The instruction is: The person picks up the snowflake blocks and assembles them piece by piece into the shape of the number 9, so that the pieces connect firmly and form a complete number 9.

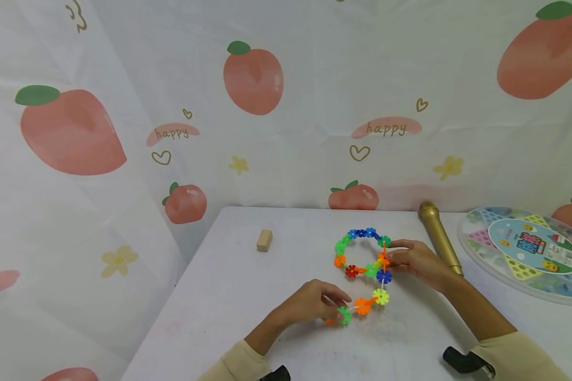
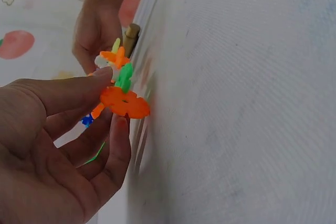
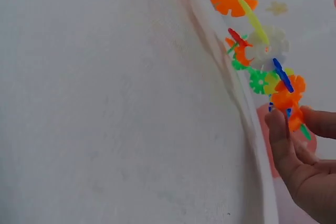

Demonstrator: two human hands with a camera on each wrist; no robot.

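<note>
A chain of colourful notched plastic discs (image 1: 364, 306) curls on the white table, its upper part forming a ring and a tail hooking round below toward the left. My left hand (image 1: 310, 304) pinches the tail's end; in the left wrist view, thumb and fingers hold it by an orange disc (image 2: 124, 103) and a green one (image 2: 124, 77). At the ring's right side, my right hand (image 1: 419, 264) grips the chain between thumb and fingers. The right wrist view shows that hand (image 3: 310, 177) pinching orange discs (image 3: 290, 93), with blue, clear and yellow ones linked further along.
A small wooden block (image 1: 264, 241) lies at the back left of the table. Behind my right hand lies a gold cylindrical stick (image 1: 440, 238), and right of it a round clear case (image 1: 476, 259) with coloured compartments. A fruit-printed cloth (image 1: 305, 159) hangs behind the table.
</note>
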